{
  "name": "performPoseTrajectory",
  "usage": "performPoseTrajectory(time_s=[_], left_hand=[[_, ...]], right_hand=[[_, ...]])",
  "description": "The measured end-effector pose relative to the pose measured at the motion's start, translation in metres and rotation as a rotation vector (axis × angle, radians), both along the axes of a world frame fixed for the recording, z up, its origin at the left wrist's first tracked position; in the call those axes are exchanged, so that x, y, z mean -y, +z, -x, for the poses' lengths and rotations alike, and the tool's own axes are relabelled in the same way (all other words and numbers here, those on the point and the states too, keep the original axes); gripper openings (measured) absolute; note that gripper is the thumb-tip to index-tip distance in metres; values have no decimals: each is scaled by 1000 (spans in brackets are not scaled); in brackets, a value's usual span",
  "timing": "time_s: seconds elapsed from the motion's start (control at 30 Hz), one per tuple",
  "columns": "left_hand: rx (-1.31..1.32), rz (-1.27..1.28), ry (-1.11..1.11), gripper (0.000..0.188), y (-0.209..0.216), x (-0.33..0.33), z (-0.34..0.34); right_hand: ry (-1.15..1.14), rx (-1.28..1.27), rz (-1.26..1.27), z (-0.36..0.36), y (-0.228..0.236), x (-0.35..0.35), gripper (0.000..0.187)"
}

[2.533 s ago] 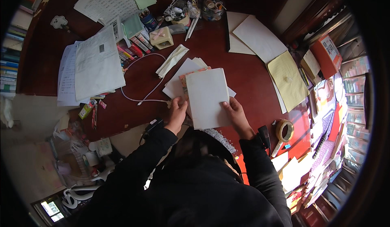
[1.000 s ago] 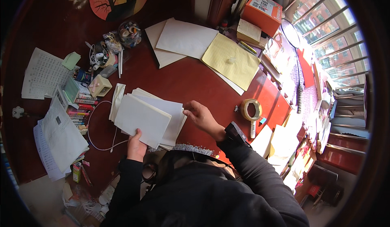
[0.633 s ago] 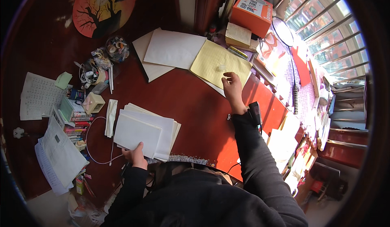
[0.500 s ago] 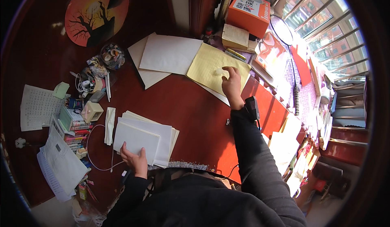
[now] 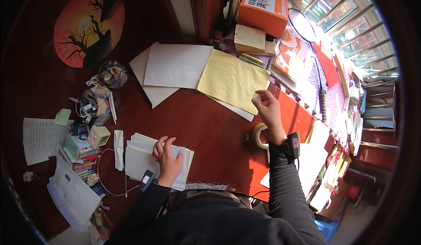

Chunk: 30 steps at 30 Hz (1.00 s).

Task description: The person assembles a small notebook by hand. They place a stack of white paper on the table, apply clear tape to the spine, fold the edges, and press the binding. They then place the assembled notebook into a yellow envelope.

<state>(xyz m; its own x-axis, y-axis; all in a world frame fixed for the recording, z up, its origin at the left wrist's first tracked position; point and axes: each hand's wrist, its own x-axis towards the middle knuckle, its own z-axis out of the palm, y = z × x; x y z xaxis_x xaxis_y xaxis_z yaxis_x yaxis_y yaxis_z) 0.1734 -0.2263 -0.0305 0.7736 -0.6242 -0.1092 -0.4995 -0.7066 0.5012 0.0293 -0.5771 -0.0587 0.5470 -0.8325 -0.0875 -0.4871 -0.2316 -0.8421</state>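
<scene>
Above the right corner of a yellow sheet (image 5: 232, 80), my right hand (image 5: 269, 113) pinches a small whitish, translucent piece (image 5: 256, 97) between thumb and fingertips. What exactly the piece is cannot be made out. A roll of tape (image 5: 259, 131) stands beside my right wrist, partly hidden by it. My left hand (image 5: 169, 160) hovers over or rests on a stack of white and cream sheets (image 5: 139, 158), its fingers apart and nothing in them. White paper (image 5: 177, 65) lies next to the yellow sheet on the left, overlapping another pale sheet at an angle.
The dark red desk (image 5: 210, 139) carries a folded white strip (image 5: 119, 150), a white cable, a small cream box (image 5: 99, 136) and books (image 5: 81, 146) at left. A jar (image 5: 113, 74) stands farther back. An orange box (image 5: 263, 10) and a racket (image 5: 302, 28) lie by the barred window.
My right hand has drawn nearer and to the right, with the whitish piece off the yellow sheet's middle. My left hand has shifted right with its fingers spread. The tape roll now shows.
</scene>
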Motion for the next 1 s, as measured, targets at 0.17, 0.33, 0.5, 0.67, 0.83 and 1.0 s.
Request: performPoseTrajectory(time_s=[0.17, 0.33, 0.5, 0.67, 0.83, 1.0], left_hand=[[87, 291, -131, 48, -28, 104, -47], [-21, 219, 33, 54, -64, 198, -92], [-172, 32, 91, 41, -72, 229, -96], [-342, 450, 44, 20, -53, 214, -76], [-820, 838, 76, 12, -28, 125, -52], [-1224, 780, 206, 15, -20, 37, -64]], right_hand=[[-93, -437, 228, 91, -8, 1, 30], [-102, -619, 124, 118, -32, 6, 33], [-90, -371, 259, 104, -15, 4, 37], [13, -186, 312, 62, 15, -20, 53], [-97, 227, 38, 31, 32, -51, 95], [-20, 322, -365, 30, 51, -85, 94]])
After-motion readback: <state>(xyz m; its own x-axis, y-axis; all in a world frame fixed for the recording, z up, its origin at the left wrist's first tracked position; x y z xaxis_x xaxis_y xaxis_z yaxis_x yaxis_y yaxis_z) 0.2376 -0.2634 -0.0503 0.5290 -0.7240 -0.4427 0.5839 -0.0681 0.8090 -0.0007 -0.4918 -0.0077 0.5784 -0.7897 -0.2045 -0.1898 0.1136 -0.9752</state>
